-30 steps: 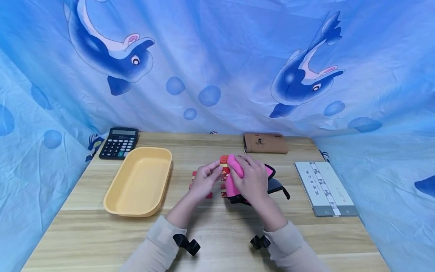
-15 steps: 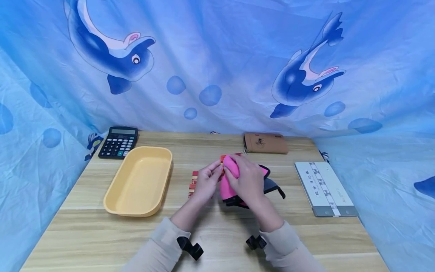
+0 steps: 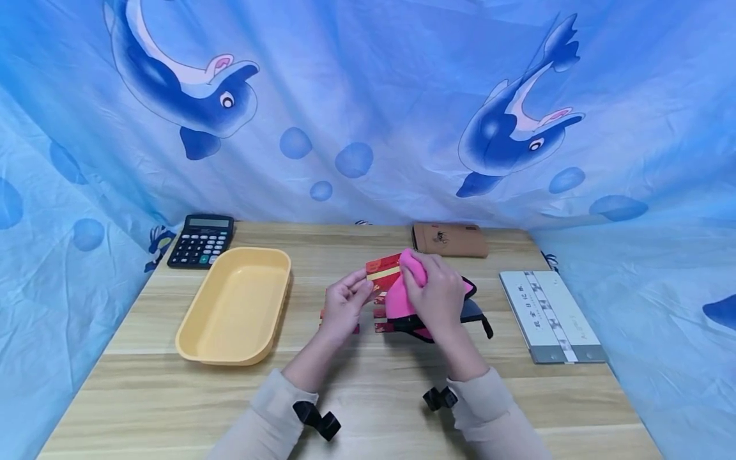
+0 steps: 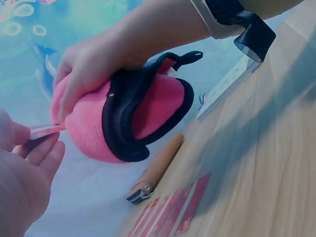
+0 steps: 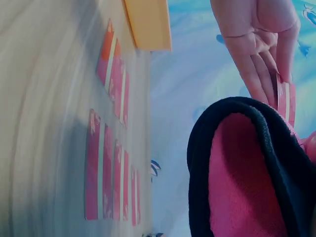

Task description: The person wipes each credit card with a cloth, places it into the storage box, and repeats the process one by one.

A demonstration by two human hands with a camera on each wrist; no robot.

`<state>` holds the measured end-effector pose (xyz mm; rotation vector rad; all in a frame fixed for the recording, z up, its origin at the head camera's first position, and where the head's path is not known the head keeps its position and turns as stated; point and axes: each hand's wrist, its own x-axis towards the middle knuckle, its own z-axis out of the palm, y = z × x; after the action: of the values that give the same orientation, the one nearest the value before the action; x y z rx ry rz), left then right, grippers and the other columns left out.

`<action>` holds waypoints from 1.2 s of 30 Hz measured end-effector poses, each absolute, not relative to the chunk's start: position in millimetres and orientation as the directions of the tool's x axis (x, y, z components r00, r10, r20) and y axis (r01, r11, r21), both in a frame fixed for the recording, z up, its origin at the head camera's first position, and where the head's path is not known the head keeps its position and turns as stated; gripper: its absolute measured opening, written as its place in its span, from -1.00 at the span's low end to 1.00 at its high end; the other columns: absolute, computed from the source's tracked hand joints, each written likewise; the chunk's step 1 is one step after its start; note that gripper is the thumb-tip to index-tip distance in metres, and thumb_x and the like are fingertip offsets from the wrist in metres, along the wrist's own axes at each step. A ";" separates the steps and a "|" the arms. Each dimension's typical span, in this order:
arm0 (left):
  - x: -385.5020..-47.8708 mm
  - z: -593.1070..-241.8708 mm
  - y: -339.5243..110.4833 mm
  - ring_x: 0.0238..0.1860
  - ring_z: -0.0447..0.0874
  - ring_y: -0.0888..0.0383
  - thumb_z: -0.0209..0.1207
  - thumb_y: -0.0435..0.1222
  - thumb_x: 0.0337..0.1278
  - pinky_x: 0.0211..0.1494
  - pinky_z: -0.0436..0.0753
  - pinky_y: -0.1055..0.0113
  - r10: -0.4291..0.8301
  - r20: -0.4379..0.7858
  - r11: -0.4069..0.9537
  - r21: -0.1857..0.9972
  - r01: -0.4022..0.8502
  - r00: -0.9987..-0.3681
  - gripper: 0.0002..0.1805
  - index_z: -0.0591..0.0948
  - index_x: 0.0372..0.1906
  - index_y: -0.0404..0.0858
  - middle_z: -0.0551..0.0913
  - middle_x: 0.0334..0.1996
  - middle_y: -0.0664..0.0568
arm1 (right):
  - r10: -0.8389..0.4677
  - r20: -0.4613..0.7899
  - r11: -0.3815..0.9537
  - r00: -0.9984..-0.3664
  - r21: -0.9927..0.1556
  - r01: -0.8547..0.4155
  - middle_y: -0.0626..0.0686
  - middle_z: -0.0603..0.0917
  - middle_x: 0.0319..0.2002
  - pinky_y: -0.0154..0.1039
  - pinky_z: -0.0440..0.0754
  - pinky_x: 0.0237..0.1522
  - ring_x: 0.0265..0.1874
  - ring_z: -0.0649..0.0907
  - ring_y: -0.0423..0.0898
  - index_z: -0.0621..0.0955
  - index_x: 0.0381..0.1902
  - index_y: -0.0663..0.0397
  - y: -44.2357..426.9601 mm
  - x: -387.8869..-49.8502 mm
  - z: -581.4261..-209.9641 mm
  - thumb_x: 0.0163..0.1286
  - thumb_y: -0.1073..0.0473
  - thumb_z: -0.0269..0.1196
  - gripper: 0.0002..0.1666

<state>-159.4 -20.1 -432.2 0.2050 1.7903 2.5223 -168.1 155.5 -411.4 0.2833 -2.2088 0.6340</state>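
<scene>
My left hand (image 3: 344, 306) pinches a red card (image 3: 382, 272) with a pale yellow stripe, held tilted above the table. My right hand (image 3: 438, 294) grips a pink plush cloth (image 3: 397, 301) with black edging, hollow like a mitt, bunched against the card's right end. In the left wrist view, the black-trimmed opening of the cloth (image 4: 158, 108) shows a pink inside, and a black loop sticks out. Beneath the hands, several similar red cards (image 5: 101, 168) lie in two groups on the table; in the head view the hands and cloth partly cover them.
A yellow tray (image 3: 238, 313) stands to the left, with a black calculator (image 3: 201, 243) behind it. At the back lies a brown zip wallet (image 3: 451, 240). A grey-white booklet (image 3: 551, 316) rests at the right. A blue dolphin curtain (image 3: 368, 108) hangs behind the table.
The cloth first shifted left over the card, then back right and slightly up with my right hand. More of the card shows now, and it is tilted. My left hand keeps its pinch.
</scene>
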 end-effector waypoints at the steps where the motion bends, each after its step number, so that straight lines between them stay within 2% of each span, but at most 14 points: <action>1: -159.6 -432.4 -19.7 0.06 0.72 0.02 0.12 -0.49 0.42 0.13 0.68 0.26 0.113 0.085 -0.328 0.944 0.043 -0.990 -0.58 0.48 0.31 -0.50 0.63 0.14 -0.37 | -0.004 0.759 0.848 -0.651 -0.342 -0.405 0.13 0.76 -0.21 -0.01 0.62 -0.45 -0.32 0.74 0.08 0.75 -0.01 0.10 154.6 -168.0 -411.2 0.24 0.06 0.49 -0.61; 6: -160.9 -433.1 -16.9 0.08 0.71 0.07 0.07 -0.49 0.45 0.11 0.70 0.30 0.164 0.101 -0.260 0.964 0.056 -0.981 -0.55 0.44 0.37 -0.45 0.63 0.17 -0.30 | -0.142 0.768 0.792 -0.625 -0.290 -0.537 0.12 0.77 -0.17 0.04 0.68 -0.28 -0.23 0.75 0.09 0.75 0.01 0.11 137.9 -163.1 -412.4 0.28 0.06 0.45 -0.61; 9: -161.8 -432.9 -18.9 0.11 0.69 0.05 0.03 -0.50 0.46 0.10 0.70 0.31 0.185 0.080 -0.221 0.975 0.037 -0.979 -0.53 0.42 0.41 -0.39 0.62 0.21 -0.24 | -0.170 0.770 0.762 -0.615 -0.293 -0.577 0.08 0.77 -0.18 0.01 0.67 -0.30 -0.26 0.75 0.06 0.75 -0.01 0.07 128.8 -159.4 -414.2 0.27 0.07 0.45 -0.64; 12: -163.8 -431.7 -21.9 0.00 0.74 0.07 0.03 -0.52 0.45 0.07 0.72 0.28 0.157 0.061 -0.225 0.974 0.024 -0.986 -0.55 0.43 0.38 -0.45 0.62 0.19 -0.31 | -0.127 0.775 0.780 -0.620 -0.308 -0.544 0.08 0.77 -0.18 0.00 0.67 -0.32 -0.25 0.75 0.07 0.76 -0.02 0.05 131.3 -159.6 -415.5 0.26 0.05 0.46 -0.64; 17: -164.7 -433.3 -31.2 -0.28 0.81 0.02 0.04 -0.55 0.43 -0.14 0.76 0.37 0.113 0.074 -0.227 0.973 0.047 -0.991 -0.60 0.44 0.30 -0.56 0.59 0.13 -0.46 | -0.034 0.751 0.828 -0.659 -0.348 -0.440 0.12 0.78 -0.16 -0.01 0.65 -0.41 -0.26 0.76 0.09 0.76 -0.01 0.07 149.8 -167.7 -418.5 0.24 0.01 0.49 -0.59; 19: -164.3 -435.3 -34.0 -0.29 0.81 -0.02 0.04 -0.55 0.43 -0.17 0.75 0.41 0.115 0.076 -0.210 0.976 0.051 -0.991 -0.59 0.44 0.30 -0.55 0.59 0.14 -0.45 | -0.007 0.732 0.834 -0.681 -0.372 -0.408 0.12 0.78 -0.15 0.02 0.66 -0.37 -0.23 0.76 0.09 0.76 0.00 0.07 155.8 -169.7 -420.2 0.23 0.01 0.50 -0.58; 21: -164.5 -437.6 -35.4 -0.29 0.81 0.03 0.04 -0.55 0.43 -0.11 0.76 0.37 0.101 0.072 -0.195 0.980 0.051 -0.992 -0.58 0.42 0.32 -0.55 0.60 0.13 -0.43 | 0.005 0.719 0.832 -0.695 -0.388 -0.396 0.11 0.78 -0.14 0.06 0.67 -0.33 -0.22 0.76 0.10 0.76 0.00 0.07 160.9 -170.8 -421.8 0.22 0.02 0.51 -0.57; 25: -167.0 -440.9 -35.2 -0.24 0.80 0.07 0.02 -0.54 0.45 -0.09 0.77 0.30 0.007 0.029 -0.183 0.983 0.028 -1.000 -0.57 0.43 0.35 -0.47 0.63 0.11 -0.33 | 0.011 0.712 0.826 -0.703 -0.402 -0.395 0.12 0.78 -0.12 0.05 0.69 -0.32 -0.22 0.75 0.12 0.76 0.00 0.07 169.5 -171.7 -424.4 0.21 0.05 0.52 -0.58; 30: -171.7 -440.1 -34.5 -0.16 0.74 0.09 0.02 -0.53 0.44 -0.09 0.75 0.37 -0.070 -0.021 -0.177 0.984 -0.008 -0.997 -0.47 0.38 0.45 -0.31 0.62 0.15 -0.18 | 0.015 0.694 0.805 -0.720 -0.436 -0.403 0.12 0.78 -0.09 0.03 0.72 -0.28 -0.18 0.75 0.11 0.75 0.03 0.08 175.4 -172.5 -427.1 0.23 0.05 0.50 -0.57; 32: -172.8 -438.9 -34.5 -0.06 0.71 0.08 0.10 -0.54 0.38 -0.08 0.73 0.41 -0.058 -0.035 -0.185 0.982 -0.023 -0.998 -0.39 0.33 0.48 -0.26 0.60 0.19 -0.15 | 0.017 0.687 0.795 -0.726 -0.450 -0.407 0.13 0.77 -0.08 0.05 0.72 -0.25 -0.16 0.75 0.12 0.74 0.04 0.09 176.4 -172.3 -427.9 0.23 0.05 0.50 -0.56; 36: -171.4 -436.4 -34.4 0.18 0.61 0.02 0.34 -0.49 0.18 0.09 0.70 0.34 0.003 -0.053 -0.243 0.969 -0.052 -0.999 -0.14 0.23 0.54 -0.19 0.56 0.26 -0.12 | 0.020 0.681 0.781 -0.732 -0.468 -0.414 0.15 0.77 -0.07 0.07 0.72 -0.23 -0.14 0.75 0.12 0.74 0.04 0.10 177.6 -172.5 -430.0 0.21 0.05 0.52 -0.54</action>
<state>-171.4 -34.4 -436.4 -0.0620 1.9109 2.4488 -172.5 177.6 -430.0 0.2912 -2.2729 0.8070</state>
